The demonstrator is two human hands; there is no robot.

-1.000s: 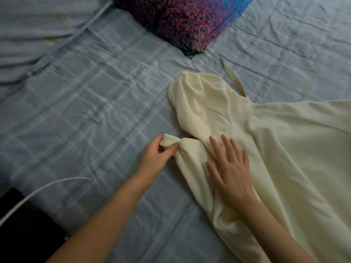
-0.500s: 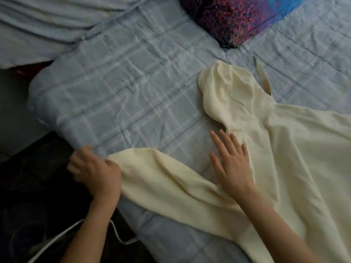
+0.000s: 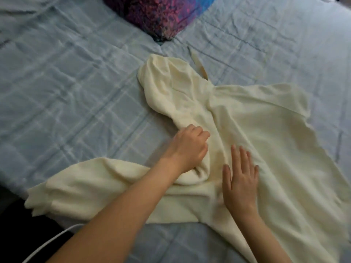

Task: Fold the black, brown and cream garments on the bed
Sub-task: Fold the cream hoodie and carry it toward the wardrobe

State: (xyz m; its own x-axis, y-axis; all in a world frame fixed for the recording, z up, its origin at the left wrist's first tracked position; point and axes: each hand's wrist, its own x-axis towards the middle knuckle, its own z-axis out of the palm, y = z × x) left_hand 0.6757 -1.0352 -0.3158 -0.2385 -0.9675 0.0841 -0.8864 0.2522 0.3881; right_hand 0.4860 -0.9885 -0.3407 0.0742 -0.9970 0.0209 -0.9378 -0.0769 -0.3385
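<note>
A cream hooded garment (image 3: 266, 130) lies spread on the blue checked bed sheet (image 3: 76, 82), its hood (image 3: 167, 82) pointing toward the pillow. One sleeve (image 3: 85, 186) stretches left, its cuff at the bed's edge. My left hand (image 3: 190, 147) sits at the base of the hood with fingers curled, bunching a fold of the cream fabric under it. My right hand (image 3: 240, 179) lies flat on the garment's body just to the right, fingers straight. No black or brown garment is in view.
A purple and pink patterned pillow (image 3: 161, 14) lies at the top centre. A tan drawstring (image 3: 199, 65) trails from the hood. A white cable (image 3: 49, 243) crosses the dark area below the bed's left edge.
My left hand released the sleeve end, which now lies stretched out to the left, and moved right to the base of the hood. My right hand stays flat on the garment.
</note>
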